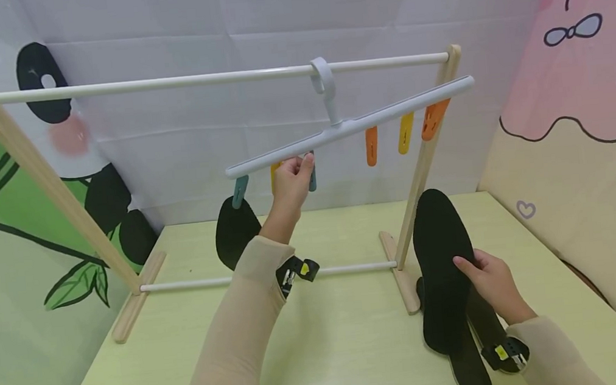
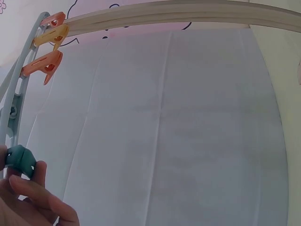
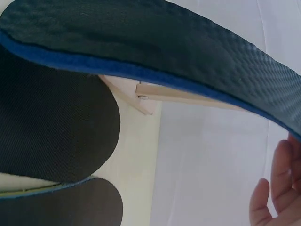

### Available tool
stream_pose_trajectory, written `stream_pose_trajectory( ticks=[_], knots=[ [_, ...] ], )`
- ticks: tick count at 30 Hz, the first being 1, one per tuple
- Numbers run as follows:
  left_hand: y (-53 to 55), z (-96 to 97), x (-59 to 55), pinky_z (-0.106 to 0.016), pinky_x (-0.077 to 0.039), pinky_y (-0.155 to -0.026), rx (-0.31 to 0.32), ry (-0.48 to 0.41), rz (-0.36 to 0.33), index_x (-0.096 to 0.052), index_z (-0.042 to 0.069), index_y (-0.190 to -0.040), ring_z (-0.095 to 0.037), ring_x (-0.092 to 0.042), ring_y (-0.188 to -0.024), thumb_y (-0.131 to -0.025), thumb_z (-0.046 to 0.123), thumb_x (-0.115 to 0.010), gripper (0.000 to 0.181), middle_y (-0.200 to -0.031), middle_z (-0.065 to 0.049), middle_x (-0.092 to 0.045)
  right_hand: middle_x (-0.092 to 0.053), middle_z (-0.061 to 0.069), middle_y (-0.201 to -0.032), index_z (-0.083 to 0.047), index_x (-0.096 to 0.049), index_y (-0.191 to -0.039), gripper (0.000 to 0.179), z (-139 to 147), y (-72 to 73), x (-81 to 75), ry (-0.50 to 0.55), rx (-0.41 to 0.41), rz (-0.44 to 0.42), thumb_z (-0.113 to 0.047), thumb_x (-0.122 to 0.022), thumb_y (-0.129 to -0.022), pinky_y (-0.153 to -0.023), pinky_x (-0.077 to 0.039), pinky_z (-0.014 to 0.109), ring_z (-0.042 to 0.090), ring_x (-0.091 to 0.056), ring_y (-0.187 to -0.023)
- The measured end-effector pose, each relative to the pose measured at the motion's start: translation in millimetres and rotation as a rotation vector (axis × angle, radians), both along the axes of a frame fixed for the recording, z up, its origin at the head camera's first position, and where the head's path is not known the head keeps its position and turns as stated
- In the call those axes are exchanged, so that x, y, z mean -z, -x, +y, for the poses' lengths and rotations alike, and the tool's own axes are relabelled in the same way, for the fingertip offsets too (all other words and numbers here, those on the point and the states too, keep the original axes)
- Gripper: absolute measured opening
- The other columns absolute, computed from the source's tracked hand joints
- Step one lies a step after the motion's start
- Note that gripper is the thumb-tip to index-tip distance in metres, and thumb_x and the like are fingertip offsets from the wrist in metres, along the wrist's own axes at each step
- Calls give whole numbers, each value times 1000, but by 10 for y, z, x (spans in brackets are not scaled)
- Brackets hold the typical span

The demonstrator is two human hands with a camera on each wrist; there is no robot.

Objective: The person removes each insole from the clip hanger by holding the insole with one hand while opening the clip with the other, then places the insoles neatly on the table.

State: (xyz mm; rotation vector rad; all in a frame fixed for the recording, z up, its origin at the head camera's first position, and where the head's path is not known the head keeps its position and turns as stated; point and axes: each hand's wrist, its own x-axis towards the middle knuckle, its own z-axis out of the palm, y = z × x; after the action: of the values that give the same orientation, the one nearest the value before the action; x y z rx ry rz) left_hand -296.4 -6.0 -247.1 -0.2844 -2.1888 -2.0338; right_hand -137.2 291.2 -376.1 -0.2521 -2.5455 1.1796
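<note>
A white clip hanger (image 1: 402, 108) hangs by its hook from the rack's top rail, tilted down at the left. My left hand (image 1: 292, 181) pinches a teal clip (image 2: 21, 160) on the hanger's lower half. Left of that hand, another teal clip (image 1: 239, 192) holds a black insole (image 1: 234, 232). My right hand (image 1: 494, 286) grips a second black insole (image 1: 441, 254) by its side, thumb on its face, raised above the table. In the right wrist view this insole (image 3: 141, 42) shows a textured underside and a blue edge.
The white-and-wood rack (image 1: 139, 85) stands on the pale table (image 1: 354, 341). More dark insoles (image 1: 471, 371) lie under the raised one. An orange clip (image 1: 372, 147), a yellow clip (image 1: 405, 133) and another orange clip (image 1: 435, 119) hang on the hanger's raised right side.
</note>
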Motion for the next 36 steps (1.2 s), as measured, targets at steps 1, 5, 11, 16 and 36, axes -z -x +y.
stream_pose_trajectory(
  ticks=[1, 5, 11, 16, 36],
  knots=[
    [2, 2, 3, -23, -28, -56, -2, 1, 3, -50, 8, -74, -12, -36, -64, -99, 24, -56, 30, -70, 0, -40, -67, 20, -94, 9, -62, -102, 32, 10, -6, 1, -2, 2, -3, -22, -60, -96, -69, -45, 22, 5, -53, -75],
    [5, 7, 15, -23, -27, -55, -1, -3, 11, -49, 8, -74, -11, -35, -63, -99, 24, -55, 30, -70, 1, -39, -67, 19, -92, 9, -62, -100, 32, 45, -22, -1, -4, 8, -10, -23, -60, -96, -69, -45, 24, 5, -52, -74],
    [-11, 7, 9, -23, -28, -55, 8, -3, 8, -50, 6, -76, -12, -36, -63, -99, 24, -55, 29, -71, 0, -39, -67, 16, -88, 9, -62, -98, 32, 97, -26, 4, -9, 14, -11, -22, -60, -96, -66, -44, 24, 3, -51, -71],
    [-13, 11, 17, -23, -28, -56, 10, -1, 7, -50, 6, -76, -12, -36, -64, -99, 24, -55, 29, -71, 0, -40, -67, 17, -87, 10, -61, -98, 32, 128, -48, 28, -18, 13, -6, -23, -60, -96, -65, -45, 23, 3, -52, -70],
    [12, 8, 8, -23, -28, -54, 7, 9, -2, -50, 6, -77, -12, -36, -63, -99, 24, -55, 29, -71, -1, -39, -66, 25, -98, 11, -61, -104, 36, 217, -103, 36, -39, 17, -45, -24, -59, -97, -68, -44, 19, -8, -50, -73]
  ],
)
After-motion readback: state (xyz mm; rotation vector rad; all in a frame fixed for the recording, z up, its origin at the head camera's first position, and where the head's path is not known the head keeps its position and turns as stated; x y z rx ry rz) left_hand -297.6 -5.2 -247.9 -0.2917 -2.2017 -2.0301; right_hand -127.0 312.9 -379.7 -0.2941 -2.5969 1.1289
